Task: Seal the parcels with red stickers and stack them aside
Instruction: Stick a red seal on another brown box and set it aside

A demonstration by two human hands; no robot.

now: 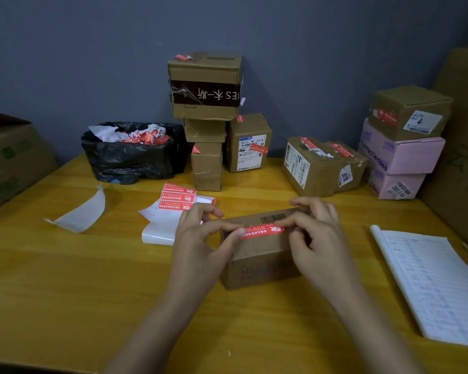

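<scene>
Head view | brown parcel (257,255), barcode on top | red sticker (262,231) pinched by left hand (200,238), right hand (316,233)

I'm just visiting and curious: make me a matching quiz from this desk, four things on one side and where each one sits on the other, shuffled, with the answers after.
Things
1. red sticker
2. black bin bag
3. lined notebook
4. pink boxes

Places
A. at the right edge of the table, lying open
B. on top of the parcel, between both hands
C. back left, full of torn scraps
D. back right, under a brown carton

Pairs: 1-B, 2-C, 3-A, 4-D
</scene>
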